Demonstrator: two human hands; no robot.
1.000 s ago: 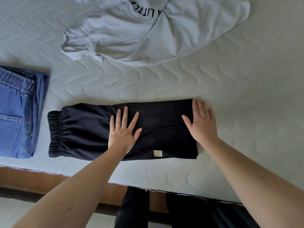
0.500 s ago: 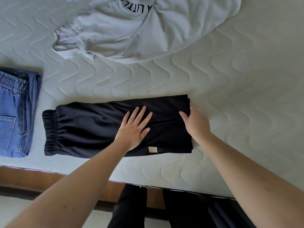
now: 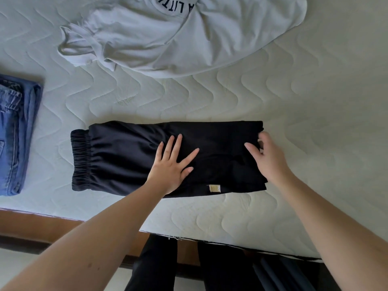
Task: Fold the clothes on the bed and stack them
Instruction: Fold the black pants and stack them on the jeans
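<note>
Left hand point(image 3: 172, 164): lies flat, palm down, fingers straight and spread, pressing on the middle of the black trousers point(image 3: 130, 156); it holds nothing.
Right hand point(image 3: 268, 158): at the right end of the black trousers, thumb laid on top of the cloth, fingers curled round the folded edge there; it grips that edge.
Black trousers: folded into a long band lying crosswise on the mattress point(image 3: 273, 91), spread under and between both hands. The elastic waistband point(image 3: 80, 160) is the end farthest left of the left hand, well apart from its fingertips. The right end sits inside the right hand's grip.
Small tan label point(image 3: 214, 188): sewn on the near edge of the trousers, between the two hands, nearer the left wrist, touched by neither.
Blue jeans point(image 3: 14, 139): folded, far to the left of the left hand, beyond the waistband and apart from it, partly cut off by the picture's edge.
White shirt point(image 3: 178, 38): crumpled and unfolded, with dark lettering near the top edge, lying well beyond both hands on the far side of the trousers, not touching them.
Mattress: quilted, pale, bearing all three garments; its near edge runs under both forearms.
Wooden bed frame point(image 3: 37, 225): below the mattress edge, under the left forearm.
</note>
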